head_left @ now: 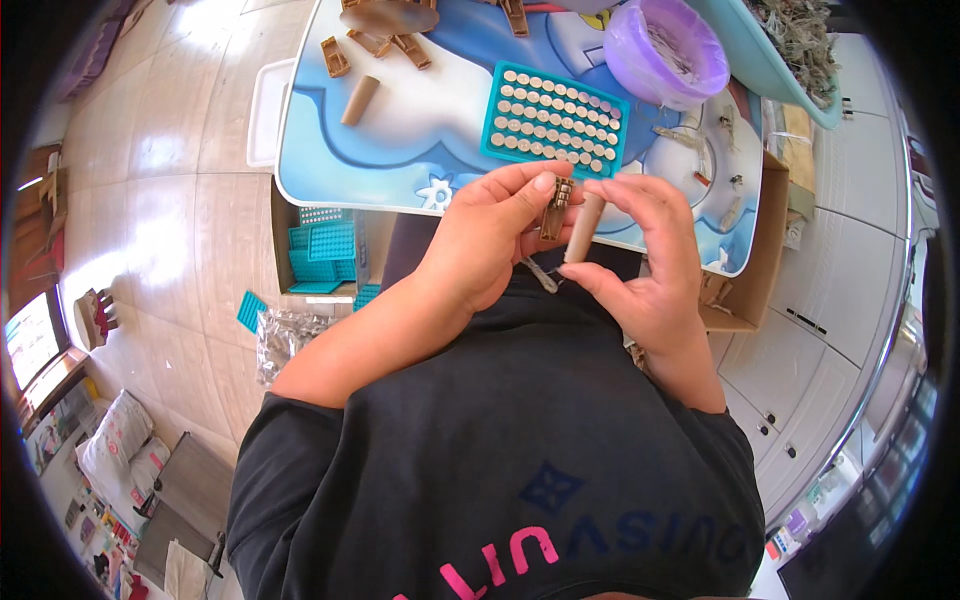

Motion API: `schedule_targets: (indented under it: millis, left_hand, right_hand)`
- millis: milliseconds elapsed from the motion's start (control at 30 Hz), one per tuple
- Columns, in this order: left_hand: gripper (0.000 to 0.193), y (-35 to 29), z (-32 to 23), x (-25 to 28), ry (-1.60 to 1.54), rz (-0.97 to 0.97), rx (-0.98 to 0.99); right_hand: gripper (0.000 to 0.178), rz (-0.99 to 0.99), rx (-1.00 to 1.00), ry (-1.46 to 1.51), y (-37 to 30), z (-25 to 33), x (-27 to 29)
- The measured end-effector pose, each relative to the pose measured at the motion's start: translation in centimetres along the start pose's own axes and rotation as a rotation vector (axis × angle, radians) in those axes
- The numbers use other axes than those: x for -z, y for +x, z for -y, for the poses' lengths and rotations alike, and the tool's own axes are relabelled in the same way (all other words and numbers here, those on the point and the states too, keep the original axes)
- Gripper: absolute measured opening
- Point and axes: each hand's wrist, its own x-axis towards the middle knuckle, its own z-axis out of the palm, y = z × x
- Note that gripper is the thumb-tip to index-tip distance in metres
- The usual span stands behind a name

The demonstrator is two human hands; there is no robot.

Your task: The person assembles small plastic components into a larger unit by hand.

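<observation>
Close to the table's near edge, my left hand (487, 225) pinches a small brown housing (556, 210) with metallic bits showing at its top. My right hand (650, 245) grips a smooth tan tube-like cover (585, 228) between thumb and fingers, upright and right beside the housing. Whether the two pieces touch is hard to tell. Just beyond both hands lies a teal tray (487, 135) with rows of round silvery discs. A thin light-coloured strand (543, 275) hangs below the fingers.
Brown housings (335, 57) and another tan cover (360, 100) lie on the table's far left. A purple lined bin (665, 50) and a big teal tub (765, 60) stand far right. Teal trays (330, 242) fill a box below left; a cardboard box (765, 270) is at the right.
</observation>
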Motion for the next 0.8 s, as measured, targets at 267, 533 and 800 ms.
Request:
schedule_targets:
  millis: [267,533,800]
  left_hand:
    - [0.028,0.2,0.2,0.3,-0.057,0.065,0.046]
    - [0.030,0.2,0.4,0.0,-0.041,0.064,0.058]
    - [0.041,-0.2,0.8,0.3,0.404,0.191,-0.178]
  right_hand:
    - [0.062,-0.015,0.097,-0.071,0.5,-0.6,-1.4]
    - [0.065,-0.058,0.103,-0.115,0.5,-0.9,-2.0]
    - [0.052,0.041,-0.049,0.208,0.3,-2.3,-0.8]
